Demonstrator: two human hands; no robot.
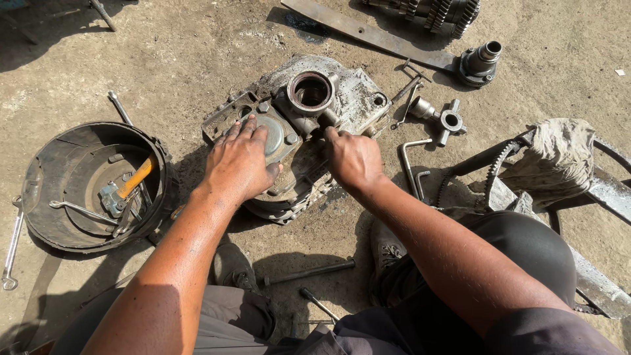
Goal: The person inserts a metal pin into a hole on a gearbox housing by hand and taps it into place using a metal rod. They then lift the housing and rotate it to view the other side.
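Right now both hands sit on a grey cast metal housing (355, 92) lying on the concrete ground (197, 46). Left hand (240, 161) lies flat on the housing's small bolted cover plate (275, 135), fingers spread, palm pressing down, nothing pinched. Right hand (353, 158) is just beside it on the housing's near edge, fingers curled under w/ the index tip up by the round bore (310, 92); can't tell whether it clamps anything.

Beyond the fingertips of the right hand: a four-way socket wrench (450, 120) and a bent L-key (409, 158), near but apart. Farther out past those, a flat steel bar (368, 31), a short shaft flange (480, 62) and a gear cluster (440, 13).

Well off to the outside of the left hand: a round black tray (39, 171) holding an orange-handled hammer (128, 184) and spanners. A loose spanner (12, 246) lies just outside its rim.

Back toward the wrists, a long bolt (309, 271) lies on the ground between the person's shoes. A dirty rag (555, 158) drapes over a chained frame, outside the right forearm.
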